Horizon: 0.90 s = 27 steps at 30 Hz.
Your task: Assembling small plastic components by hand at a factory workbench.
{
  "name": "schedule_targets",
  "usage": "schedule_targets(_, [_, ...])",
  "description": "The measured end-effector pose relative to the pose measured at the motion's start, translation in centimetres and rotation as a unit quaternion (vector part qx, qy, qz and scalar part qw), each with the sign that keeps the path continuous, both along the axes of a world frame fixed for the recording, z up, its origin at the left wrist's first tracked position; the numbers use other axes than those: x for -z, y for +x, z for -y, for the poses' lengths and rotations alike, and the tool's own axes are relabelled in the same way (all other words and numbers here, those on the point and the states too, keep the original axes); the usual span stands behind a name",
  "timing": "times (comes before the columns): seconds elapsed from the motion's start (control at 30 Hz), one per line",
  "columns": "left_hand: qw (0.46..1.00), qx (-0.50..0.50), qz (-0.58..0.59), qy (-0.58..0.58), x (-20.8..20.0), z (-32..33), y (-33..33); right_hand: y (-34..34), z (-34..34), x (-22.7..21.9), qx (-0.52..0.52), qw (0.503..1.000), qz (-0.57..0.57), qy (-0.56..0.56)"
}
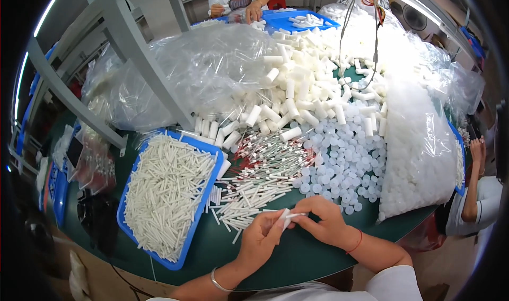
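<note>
Close to the table's front edge, my left hand (261, 237) is closed round a short white cylinder (286, 218). My right hand (324, 221) pinches a thin white stick (298, 214) whose tip meets the cylinder's end; whether it goes inside cannot be made out. Just beyond my hands lies a heap of thin white sticks (246, 203), with red and green wired parts (260, 155) behind it. Translucent round caps (339, 158) are piled beyond my right hand. A blue tray (183, 258) full of thin white sticks sits to the left.
Thick white cylinders (297, 89) form a large mound farther back. A clear plastic bag (196, 68) and a grey metal frame (143, 73) stand at the left. Another filled bag (419, 158) rests at the right. Hanging wires (376, 41) dangle overhead. Co-workers sit opposite and to the right.
</note>
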<state>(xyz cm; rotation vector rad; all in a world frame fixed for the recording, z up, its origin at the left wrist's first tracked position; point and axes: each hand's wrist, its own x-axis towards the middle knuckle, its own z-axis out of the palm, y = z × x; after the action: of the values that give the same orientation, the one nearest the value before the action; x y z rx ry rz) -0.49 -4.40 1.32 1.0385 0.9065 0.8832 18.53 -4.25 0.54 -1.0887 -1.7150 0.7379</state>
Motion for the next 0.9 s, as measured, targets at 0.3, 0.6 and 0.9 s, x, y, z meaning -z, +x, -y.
schedule_targets(0.3, [0.992,-0.009,-0.12,-0.049,0.2,-1.1,-0.8,1.4,-1.6,-0.3,-0.06,0.995,0.071,0.03])
schedule_targets(0.6, [0.987,0.059,-0.147,-0.023,-1.5,-2.2,-1.5,2.3,-1.1,-0.6,-0.027,0.965,0.229,0.124])
schedule_targets(0.9, [0.987,0.071,-0.144,0.026,-0.6,-0.9,-0.9,0.8,0.5,-2.3,-0.138,0.97,0.187,0.072])
